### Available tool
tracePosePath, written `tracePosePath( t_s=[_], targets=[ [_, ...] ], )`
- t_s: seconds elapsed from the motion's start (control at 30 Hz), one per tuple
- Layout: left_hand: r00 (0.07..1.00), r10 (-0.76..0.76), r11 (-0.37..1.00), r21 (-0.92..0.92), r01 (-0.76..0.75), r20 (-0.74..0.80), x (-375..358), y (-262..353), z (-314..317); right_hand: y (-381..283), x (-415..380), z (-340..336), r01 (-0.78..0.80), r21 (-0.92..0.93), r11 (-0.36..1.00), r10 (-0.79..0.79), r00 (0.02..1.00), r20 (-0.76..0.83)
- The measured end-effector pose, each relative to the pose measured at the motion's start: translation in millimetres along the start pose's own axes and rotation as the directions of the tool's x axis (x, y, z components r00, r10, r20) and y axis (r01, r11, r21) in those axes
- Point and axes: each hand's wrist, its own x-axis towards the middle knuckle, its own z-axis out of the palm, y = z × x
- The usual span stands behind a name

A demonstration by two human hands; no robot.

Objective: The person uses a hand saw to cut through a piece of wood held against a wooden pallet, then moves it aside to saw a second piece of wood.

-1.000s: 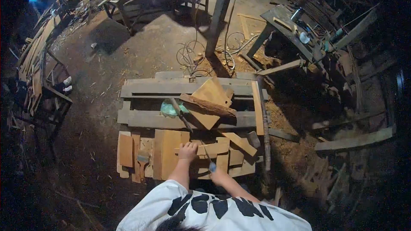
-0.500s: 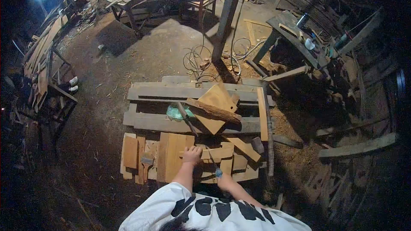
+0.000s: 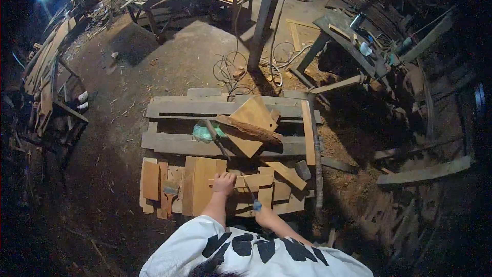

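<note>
My left hand [image 3: 224, 182] is closed over the left part of a light wooden strip [image 3: 256, 180], pressing it down on a flat board [image 3: 205, 174]. In my right hand [image 3: 265, 217] is a thin-bladed tool with a blue handle [image 3: 257, 205], apparently a small saw. Its narrow dark blade [image 3: 249, 188] crosses the strip just right of my left hand. The strip's right part rests over another wood piece [image 3: 265, 195]. How the left fingers wrap underneath is hidden.
The slatted bench [image 3: 179, 143] bears a brush [image 3: 170, 192], a dark-handled tool [image 3: 217, 139] by a green plastic bag [image 3: 204, 131], a rough wood piece [image 3: 251, 128] and a square board [image 3: 251, 146]. Beyond stand a post [image 3: 263, 25], coiled cables [image 3: 228, 69] and a side table [image 3: 348, 46].
The view has shifted slightly, so the bench sits a little further left and up. More of a person at the far table shows. My hands keep nearly the same place on the strip and tool.
</note>
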Motion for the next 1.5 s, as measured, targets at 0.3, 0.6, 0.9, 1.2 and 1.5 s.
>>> tracePosePath(
  t_s=[0.3,0.6,0.9,1.2,1.5],
  targets=[
    [1.0,-0.008,1.0,-0.025,0.009,0.02,1,1,-8,56,91,55,-0.046,0.01,0.999,0.046,0.999,0.001],
    [0.999,0.034,0.999,0.011,-0.034,0.022,0,2,-13,26,30,15,-0.033,0.005,0.999,0.033,0.994,0.108],
    [0.997,-0.008,1.0,0.027,0.006,0.083,-1,0,2,-15,-6,-10,-0.037,0.1,0.994,0.033,0.999,0.036],
    [1.0,-0.009,0.999,-0.036,0.009,0.022,2,4,-13,-10,30,10,-0.194,0.026,0.981,0.195,0.98,-0.041],
    [0.999,0.034,0.999,-0.011,-0.034,-0.021,3,7,-25,-20,-16,-15,-0.082,0.097,0.992,0.081,0.997,0.019]
  ],
)
